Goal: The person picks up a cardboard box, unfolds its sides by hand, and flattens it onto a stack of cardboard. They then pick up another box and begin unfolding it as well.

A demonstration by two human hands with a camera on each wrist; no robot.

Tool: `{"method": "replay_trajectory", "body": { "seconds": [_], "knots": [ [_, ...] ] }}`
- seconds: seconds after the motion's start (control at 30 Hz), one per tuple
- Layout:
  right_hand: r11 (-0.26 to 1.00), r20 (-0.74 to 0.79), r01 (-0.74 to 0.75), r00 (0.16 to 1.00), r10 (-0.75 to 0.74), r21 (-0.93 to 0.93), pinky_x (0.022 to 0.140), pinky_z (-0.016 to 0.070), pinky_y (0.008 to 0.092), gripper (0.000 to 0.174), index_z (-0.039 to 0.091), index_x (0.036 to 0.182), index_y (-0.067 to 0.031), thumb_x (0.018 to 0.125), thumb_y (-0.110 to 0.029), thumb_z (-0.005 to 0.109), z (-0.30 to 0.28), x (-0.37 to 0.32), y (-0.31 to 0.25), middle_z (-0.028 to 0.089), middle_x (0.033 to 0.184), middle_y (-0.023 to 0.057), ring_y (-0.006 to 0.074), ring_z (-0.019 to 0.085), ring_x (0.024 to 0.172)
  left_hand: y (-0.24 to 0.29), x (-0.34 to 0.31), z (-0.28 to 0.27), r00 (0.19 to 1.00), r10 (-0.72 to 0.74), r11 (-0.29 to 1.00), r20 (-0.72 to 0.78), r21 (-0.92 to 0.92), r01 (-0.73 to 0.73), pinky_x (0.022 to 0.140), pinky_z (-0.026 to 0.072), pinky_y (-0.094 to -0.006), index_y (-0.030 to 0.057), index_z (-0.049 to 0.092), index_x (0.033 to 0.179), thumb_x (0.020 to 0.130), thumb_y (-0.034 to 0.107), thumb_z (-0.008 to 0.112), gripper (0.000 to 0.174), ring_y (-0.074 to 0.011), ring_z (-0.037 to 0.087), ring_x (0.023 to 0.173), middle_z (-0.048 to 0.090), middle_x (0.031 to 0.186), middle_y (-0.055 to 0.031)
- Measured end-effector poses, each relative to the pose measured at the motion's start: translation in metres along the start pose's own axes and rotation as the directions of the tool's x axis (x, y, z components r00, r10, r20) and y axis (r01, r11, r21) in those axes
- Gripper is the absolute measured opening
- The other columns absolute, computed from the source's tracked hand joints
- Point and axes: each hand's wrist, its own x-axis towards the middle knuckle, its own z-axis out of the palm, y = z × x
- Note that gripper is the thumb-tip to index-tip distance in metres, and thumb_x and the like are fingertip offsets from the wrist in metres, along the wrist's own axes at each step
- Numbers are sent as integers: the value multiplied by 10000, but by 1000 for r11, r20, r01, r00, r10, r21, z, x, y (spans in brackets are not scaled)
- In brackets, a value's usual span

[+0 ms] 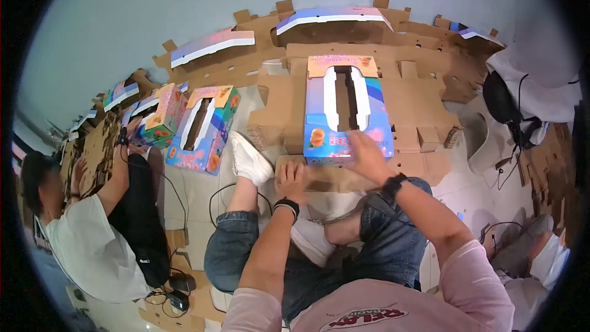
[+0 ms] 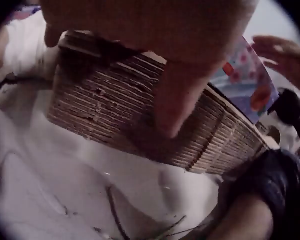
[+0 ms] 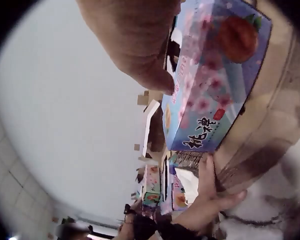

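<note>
A printed cardboard box (image 1: 316, 124) with blue, pink and orange faces lies on a stack of flat cardboard (image 2: 125, 110), its long top slot edged in white. My right hand (image 1: 369, 157) is at the box's near right end. In the right wrist view its thumb (image 3: 160, 80) lies right at the top face, and the other fingers are mostly hidden. My left hand (image 1: 291, 181) rests on the stack's near edge, left of the box. In the left wrist view its thumb (image 2: 177, 105) points down over the layered cardboard edges.
Similar printed boxes (image 1: 224, 132) stand to the left, beside another person (image 1: 92, 240) in a white shirt. Cardboard sheets with printed flaps (image 1: 335, 17) lean along the wall. A black cable (image 1: 221, 192) runs over the tiled floor. A white bag (image 1: 541, 80) is at the right.
</note>
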Motion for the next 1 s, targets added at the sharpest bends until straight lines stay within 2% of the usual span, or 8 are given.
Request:
{"method": "replay_trajectory", "body": {
  "seconds": [0.2,0.43,0.53,0.6,0.77,0.87,0.93,1.0],
  "knots": [
    [938,110,35,994,3,-345,922,375,428,572,526,1140,-25,593,-18,691,34,19,8,522,948,142,323,507,945,10,9,4,998,-62,990,13,127,60,1084,350,-495,207,232,1499,875,170,537,695,-356,208,1429,174,1574,-119],
    [950,112,68,993,-35,-306,845,376,422,543,530,1115,-37,609,-69,726,-7,-2,0,513,946,130,322,497,954,14,5,-4,998,-44,990,38,134,38,1119,324,-413,82,209,1485,775,141,663,845,-394,233,1409,213,1531,-193],
    [933,20,59,998,-56,-355,854,366,423,671,522,1127,-64,564,-243,839,-31,4,8,498,941,115,311,487,955,8,11,7,999,24,970,44,240,-34,1123,316,-404,88,199,1492,765,137,665,865,-409,243,1401,223,1521,-213],
    [925,-1,65,998,-71,-374,857,364,425,666,520,1128,-71,564,-235,836,-54,12,18,496,939,114,311,487,954,13,2,-9,999,33,993,1,112,-33,1117,310,-433,63,242,1446,697,127,721,891,-480,236,1374,207,1510,-225],
    [885,-80,26,994,-71,-465,841,390,420,544,540,1084,-70,591,-109,768,-99,26,70,511,917,109,317,509,937,13,0,-10,999,22,992,25,122,-25,1134,284,-426,71,212,1468,662,162,755,977,-466,246,1377,211,1508,-235],
    [869,78,-139,977,199,-476,864,419,429,567,567,1127,-91,594,-92,762,-104,19,137,546,917,129,334,538,957,14,4,-13,998,4,982,58,188,-15,1138,285,-417,83,175,1496,661,212,764,1030,-445,245,1390,180,1535,-233],
    [825,159,-296,896,414,-481,919,408,457,628,568,1163,-109,574,-112,785,-97,4,168,563,942,131,334,541,1010,17,2,-11,997,5,975,78,219,-22,1138,286,-418,81,176,1494,655,223,769,1037,-448,243,1390,175,1537,-233],
    [822,99,-269,926,364,-502,927,402,453,644,568,1163,-109,561,-123,796,-86,1,176,563,946,126,332,538,1014,19,5,-15,994,-29,980,102,199,9,1139,283,-419,74,170,1495,651,235,773,1050,-452,244,1389,169,1538,-233]
  ]
}}
